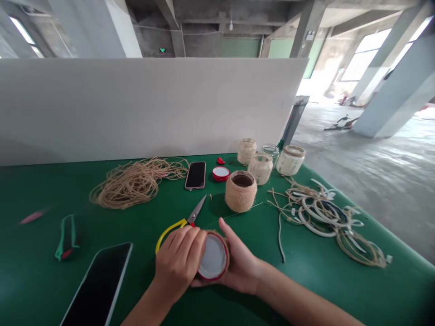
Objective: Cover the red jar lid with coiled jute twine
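Note:
Both my hands hold a round red lid (213,258) with a white inside, its rim partly wrapped in twine. My left hand (180,260) curls over the lid's left edge, fingers closed on it. My right hand (239,262) cups the lid from the right, thumb stretched up along its rim. Yellow-handled scissors (190,218) lie just beyond my left hand. A twine-wrapped jar (240,191) stands behind the lid, and a thin strand runs from it toward my hands.
A loose heap of twine (136,182) lies at back left, beside a phone (195,174) and a second red lid (221,173). Several glass jars (268,158) stand at the back. A tangle of tape backing and twine (326,215) lies right. Another phone (98,285) lies near left, a white board (136,108) behind.

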`<state>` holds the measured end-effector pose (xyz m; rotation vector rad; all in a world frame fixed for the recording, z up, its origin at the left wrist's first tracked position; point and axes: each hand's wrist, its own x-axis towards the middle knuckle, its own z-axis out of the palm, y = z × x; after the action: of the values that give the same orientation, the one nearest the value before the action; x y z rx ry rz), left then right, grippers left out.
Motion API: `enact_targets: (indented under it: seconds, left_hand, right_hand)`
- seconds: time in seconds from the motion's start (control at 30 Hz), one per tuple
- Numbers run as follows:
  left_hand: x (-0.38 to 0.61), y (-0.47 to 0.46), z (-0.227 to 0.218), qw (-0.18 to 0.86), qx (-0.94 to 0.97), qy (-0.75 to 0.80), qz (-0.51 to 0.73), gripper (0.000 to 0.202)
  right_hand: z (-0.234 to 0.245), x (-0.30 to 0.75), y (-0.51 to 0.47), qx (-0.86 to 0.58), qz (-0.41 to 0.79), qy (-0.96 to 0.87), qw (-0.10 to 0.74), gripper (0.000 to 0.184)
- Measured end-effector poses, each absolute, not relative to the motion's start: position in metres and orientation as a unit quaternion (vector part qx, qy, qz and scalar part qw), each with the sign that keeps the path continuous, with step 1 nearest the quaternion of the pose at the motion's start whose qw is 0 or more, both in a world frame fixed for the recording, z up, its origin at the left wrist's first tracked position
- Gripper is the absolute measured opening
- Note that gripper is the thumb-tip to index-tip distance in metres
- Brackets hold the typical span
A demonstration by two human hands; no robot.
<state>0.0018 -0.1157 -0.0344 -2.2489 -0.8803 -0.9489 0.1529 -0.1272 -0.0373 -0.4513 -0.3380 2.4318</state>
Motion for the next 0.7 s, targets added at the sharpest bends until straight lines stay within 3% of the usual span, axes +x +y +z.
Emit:
enact_targets:
  seconds: [0.2,0.47,0.7]
  left_hand:
    - [0.0073,-0.1175,-0.0343,0.259,-0.838,-0.339,-0.340,0.019]
    - [0.0123,-0.1139,-0.0314,0.165,-0.832,-0.385,-0.364,0.005]
    - [0.0112,-0.1158,-0.0288,0.181,-0.842,-0.354,-0.365,0.013]
  right_hand:
    - [-0.0399,0.1549,-0.1223,-0.223,0.912,-0.087,0.334,0.049]
    - [-0.0443,0.1512,-0.1210,-0.269,0.874,-0.149,0.377,0.037]
    - [-0.0422,0.1528,-0.1220,-0.295,0.858,-0.194,0.374,0.034]
